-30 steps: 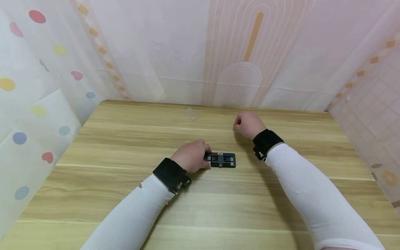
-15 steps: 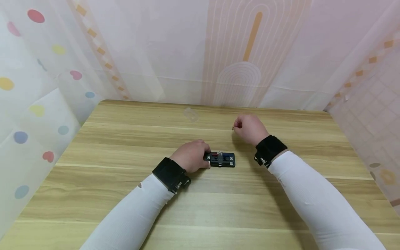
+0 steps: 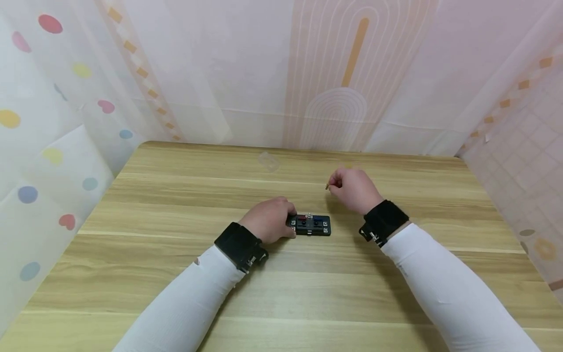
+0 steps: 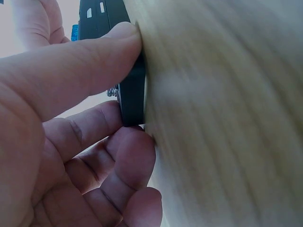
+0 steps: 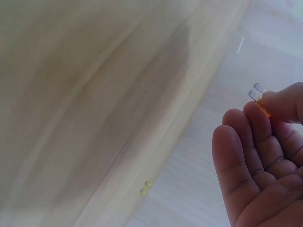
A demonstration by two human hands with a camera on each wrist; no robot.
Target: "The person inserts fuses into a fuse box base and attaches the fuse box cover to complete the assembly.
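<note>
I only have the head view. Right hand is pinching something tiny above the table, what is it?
Observer: Right wrist view shows the right hand pinching a small translucent orange blade fuse, two metal prongs pointing out.
Operator: Left hand's grip on the black box?
Observer: In the left wrist view the left hand grips the black rectangular fuse block by its end, thumb on one edge, fingers opposite.
Operator: Block lifted?
Observer: No, it sits flat on the light wooden table.

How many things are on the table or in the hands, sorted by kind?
Black fuse box held by the left hand: 1
Orange blade fuse pinched in the right hand: 1
Clear plastic piece at the table's far edge: 1
Total: 3
</note>
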